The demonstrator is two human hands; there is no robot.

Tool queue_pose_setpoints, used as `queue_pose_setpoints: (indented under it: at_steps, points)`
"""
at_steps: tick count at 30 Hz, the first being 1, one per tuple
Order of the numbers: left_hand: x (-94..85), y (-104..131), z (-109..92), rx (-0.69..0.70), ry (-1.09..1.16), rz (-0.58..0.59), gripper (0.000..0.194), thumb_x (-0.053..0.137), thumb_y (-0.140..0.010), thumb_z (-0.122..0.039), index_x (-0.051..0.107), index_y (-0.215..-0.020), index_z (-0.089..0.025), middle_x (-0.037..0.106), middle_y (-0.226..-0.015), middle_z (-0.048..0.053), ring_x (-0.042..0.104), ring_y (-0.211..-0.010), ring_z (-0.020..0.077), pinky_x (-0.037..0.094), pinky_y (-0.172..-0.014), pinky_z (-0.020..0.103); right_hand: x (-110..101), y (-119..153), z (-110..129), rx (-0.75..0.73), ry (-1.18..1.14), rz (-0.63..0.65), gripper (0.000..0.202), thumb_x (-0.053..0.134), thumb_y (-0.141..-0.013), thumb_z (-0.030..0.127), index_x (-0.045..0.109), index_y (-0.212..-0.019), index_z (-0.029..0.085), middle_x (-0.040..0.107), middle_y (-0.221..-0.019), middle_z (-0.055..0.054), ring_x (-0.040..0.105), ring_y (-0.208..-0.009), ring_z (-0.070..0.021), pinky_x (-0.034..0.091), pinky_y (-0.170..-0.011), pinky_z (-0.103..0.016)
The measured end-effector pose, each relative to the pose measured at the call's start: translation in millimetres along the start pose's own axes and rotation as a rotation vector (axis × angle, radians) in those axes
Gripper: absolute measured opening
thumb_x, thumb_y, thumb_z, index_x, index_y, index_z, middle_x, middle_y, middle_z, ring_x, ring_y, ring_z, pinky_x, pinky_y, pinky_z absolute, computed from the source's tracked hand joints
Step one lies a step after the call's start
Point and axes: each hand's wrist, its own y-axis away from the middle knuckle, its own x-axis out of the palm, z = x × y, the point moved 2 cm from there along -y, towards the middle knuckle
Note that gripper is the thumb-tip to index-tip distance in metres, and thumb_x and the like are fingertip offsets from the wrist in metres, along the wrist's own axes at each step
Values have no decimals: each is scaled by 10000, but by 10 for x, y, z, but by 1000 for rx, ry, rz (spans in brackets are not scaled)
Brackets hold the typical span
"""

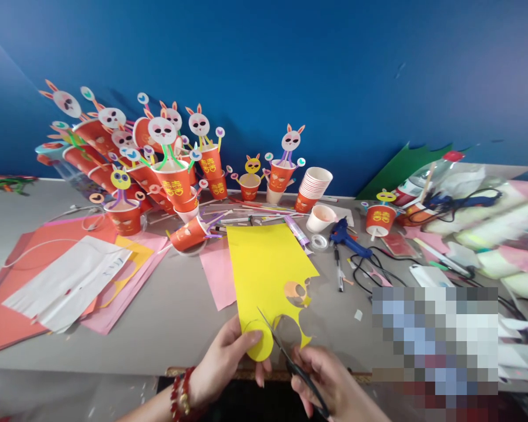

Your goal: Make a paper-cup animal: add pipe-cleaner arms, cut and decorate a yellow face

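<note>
A yellow sheet (264, 252) with round holes along its right side lies over the table near my body. My left hand (235, 351) pinches its lower left corner, thumb on a yellow circle (260, 346). Black-handled scissors (305, 378) are in my right hand (323, 375), fingers around the handles. The blades point up and left, beside the circle's right edge, and look slightly apart. A pink sheet (219, 272) lies partly under the yellow one.
Red cups with rabbit faces (171, 187) crowd the back left. Coloured paper (66, 281) lies left. A blue glue gun (349, 237), a pen (338, 269), a cup stack (314, 184) and cables stand or lie right. A blurred patch hides the lower right.
</note>
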Motion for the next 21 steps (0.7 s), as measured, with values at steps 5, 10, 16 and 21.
queue_pose_setpoints:
  at_steps: [5,10,16,21]
  points:
    - [-14,11,37,5,36,27,303,596,-920,-426,567,-913,-125,718,-645,69,612,-418,125,468,-436,202,-53,-21,-18,-36,-11,39,690,653,-626,838,412,-676,194,451,-544,66,450,-404,-42,303,-393,-160]
    - [-24,26,33,-14,38,15,308,614,-907,-435,561,-907,-131,716,-628,67,594,-404,122,453,-415,196,-109,-3,53,12,-4,82,637,728,-630,758,434,-700,197,474,-505,65,457,-385,-56,239,-346,-153]
    - [-26,27,6,-19,13,8,307,604,-913,-429,568,-897,-124,709,-616,61,579,-390,108,436,-414,185,-134,-43,7,50,-18,74,599,791,-605,677,452,-681,190,494,-520,62,483,-402,-61,264,-348,-147]
    - [-23,35,-25,-16,13,26,321,610,-907,-445,569,-906,-127,705,-603,57,576,-386,111,438,-405,185,-130,-52,69,79,-5,79,608,791,-579,681,434,-650,194,482,-516,65,481,-403,-58,290,-365,-154]
